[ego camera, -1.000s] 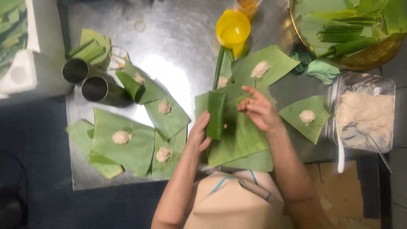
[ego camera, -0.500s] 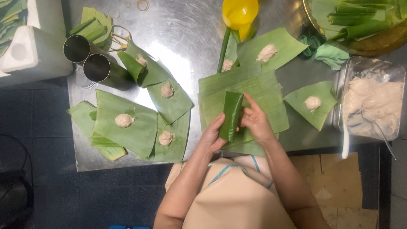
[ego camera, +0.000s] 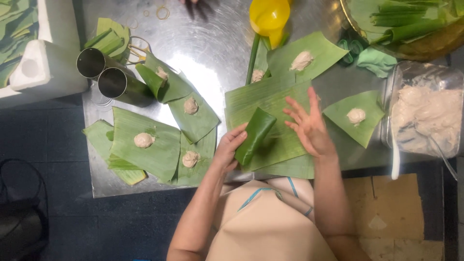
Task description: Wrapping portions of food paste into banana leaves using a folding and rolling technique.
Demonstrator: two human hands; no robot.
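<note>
A rolled piece of banana leaf [ego camera: 254,134] lies on a large flat banana leaf [ego camera: 275,101] on the steel table [ego camera: 212,72]. My left hand [ego camera: 228,147] holds the roll at its lower left side. Just to the right of the roll, my right hand [ego camera: 309,126] is open with fingers spread, resting on the flat leaf. Around these leaves lie other leaf pieces, each with a dab of pale filling [ego camera: 143,140], [ego camera: 355,115], [ego camera: 301,61].
Two metal cylinders [ego camera: 113,83] lie at the left by a white foam box [ego camera: 43,63]. A yellow funnel [ego camera: 268,17] stands at the top. A clear tub of pale paste [ego camera: 425,116] with a spoon sits at the right. A tray of rolled leaves [ego camera: 411,24] is top right.
My right hand has let go of the leaf roll and opened beside it. My left hand still holds the roll, which now tilts to the right.
</note>
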